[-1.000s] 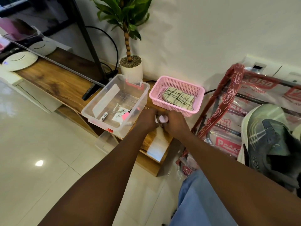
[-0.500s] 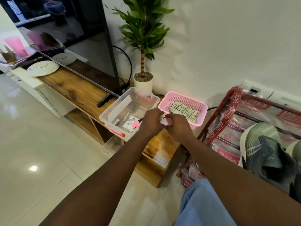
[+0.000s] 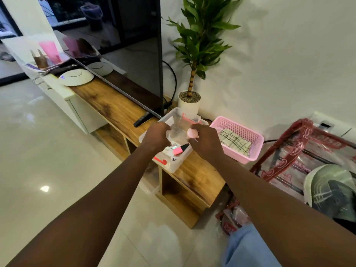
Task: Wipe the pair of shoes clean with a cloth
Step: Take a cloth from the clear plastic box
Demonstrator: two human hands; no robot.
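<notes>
Pinching a small pink object [image 3: 192,133], the right hand [image 3: 205,140] is hovering nearest the cloth [image 3: 235,141], lying just rightward in the basket [image 3: 237,128]; the left hand [image 3: 156,135] is curling, its grip unclear.

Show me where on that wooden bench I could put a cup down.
The bench is bare between the disc and the bin, before the TV, and in a smaller strip in front of the basket. Bin, basket and pot crowd the right end.
</notes>
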